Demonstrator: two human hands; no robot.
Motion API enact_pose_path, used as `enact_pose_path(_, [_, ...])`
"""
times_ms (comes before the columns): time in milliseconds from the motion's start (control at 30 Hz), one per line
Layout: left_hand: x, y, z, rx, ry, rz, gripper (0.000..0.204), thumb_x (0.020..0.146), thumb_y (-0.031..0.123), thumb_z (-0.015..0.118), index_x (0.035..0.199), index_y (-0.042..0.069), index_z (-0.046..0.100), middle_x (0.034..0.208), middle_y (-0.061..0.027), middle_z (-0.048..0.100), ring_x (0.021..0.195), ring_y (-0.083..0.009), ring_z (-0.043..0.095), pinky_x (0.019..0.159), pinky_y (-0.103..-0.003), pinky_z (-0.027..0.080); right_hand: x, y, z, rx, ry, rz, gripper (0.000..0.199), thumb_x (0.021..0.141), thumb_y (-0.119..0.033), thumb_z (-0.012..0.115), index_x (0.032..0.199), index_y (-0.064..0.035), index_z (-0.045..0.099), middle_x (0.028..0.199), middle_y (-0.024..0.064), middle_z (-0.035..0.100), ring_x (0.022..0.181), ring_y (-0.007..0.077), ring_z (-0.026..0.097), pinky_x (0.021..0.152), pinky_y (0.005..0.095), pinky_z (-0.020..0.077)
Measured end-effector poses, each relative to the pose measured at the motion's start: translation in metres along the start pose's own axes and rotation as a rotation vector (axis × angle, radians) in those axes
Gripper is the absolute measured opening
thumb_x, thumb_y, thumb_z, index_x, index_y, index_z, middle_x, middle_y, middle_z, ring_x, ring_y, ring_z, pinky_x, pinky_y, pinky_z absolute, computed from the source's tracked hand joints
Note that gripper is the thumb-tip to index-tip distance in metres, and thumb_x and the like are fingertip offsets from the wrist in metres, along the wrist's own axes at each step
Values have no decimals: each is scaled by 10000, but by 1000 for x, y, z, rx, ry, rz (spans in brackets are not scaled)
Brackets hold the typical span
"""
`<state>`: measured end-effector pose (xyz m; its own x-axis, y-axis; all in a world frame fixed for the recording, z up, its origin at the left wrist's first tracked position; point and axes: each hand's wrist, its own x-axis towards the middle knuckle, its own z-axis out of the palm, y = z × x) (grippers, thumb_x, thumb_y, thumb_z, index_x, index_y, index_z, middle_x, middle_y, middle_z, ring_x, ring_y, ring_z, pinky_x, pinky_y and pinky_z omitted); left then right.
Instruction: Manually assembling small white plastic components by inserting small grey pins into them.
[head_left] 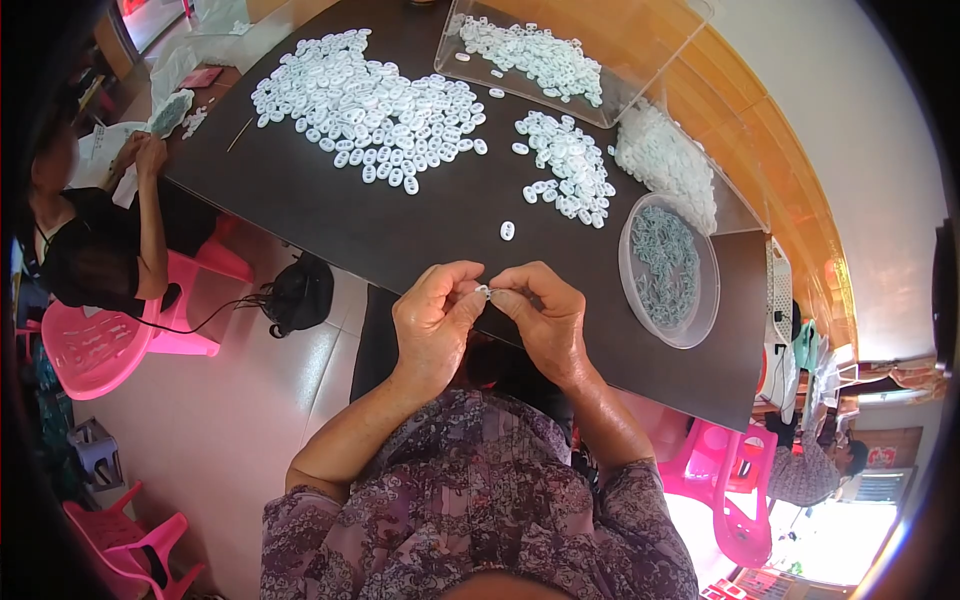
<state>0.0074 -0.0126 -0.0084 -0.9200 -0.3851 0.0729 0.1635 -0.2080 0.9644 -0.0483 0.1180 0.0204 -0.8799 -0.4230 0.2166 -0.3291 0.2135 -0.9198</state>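
Above the near edge of the dark table (420, 230), my left hand (432, 328) and my right hand (550, 325) meet fingertip to fingertip. Both are closed in a pinch on one small white piece (484, 291), mostly covered by the fingers; its exact kind is too small to make out. Just beyond them lies a single white oval piece with two dark holes (508, 231). Similar ovals form a big heap (370, 110) at the far left and a smaller heap (572, 165) farther right. To the right of my hands stands a clear round tub (712, 300) of small grey-green parts (663, 265).
A clear plastic box (610, 122) at the back holds more white ovals; small whitish parts (665, 160) fill another clear container. A thin stick (240, 134) lies at the left. Another person (100, 230) works there by a pink chair (110, 345). A black bag (300, 293) is beside the table.
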Motion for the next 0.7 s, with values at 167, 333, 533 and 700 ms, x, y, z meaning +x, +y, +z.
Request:
enact_pose_path(167, [0,3,1,67,-7,59,235,795,-68,646,1022,-12,622,807,-39,572,705,-81,549,638,-209,465,2,-1,-2,-108,-53,-43,84,802,45,642,877,9,629,807,22,589,743,83,540,666,229,437])
enact_pose_path(333, [1,0,-2,78,-30,34,229,801,-77,629,1019,-9,629,799,-28,552,694,-76,542,597,-204,458,6,1,-1,-208,-56,-169,62,768,26,640,816,-11,624,747,81,591,673,183,557,606,302,442])
enact_pose_path(533, [13,3,-11,-129,1,-24,189,841,-37,607,1023,-11,649,821,-15,549,672,-72,548,575,-192,471,36,4,-30,-248,40,3,144,811,-38,619,946,-25,669,821,115,633,770,216,613,692,300,473])
enact_pose_path(700, [17,5,-13,-245,-11,-106,175,848,-32,610,1019,-29,650,842,-45,595,664,-88,573,575,-208,499,56,23,-19,-760,-8,-237,171,782,-79,668,945,-30,672,818,114,615,763,267,586,683,357,466])
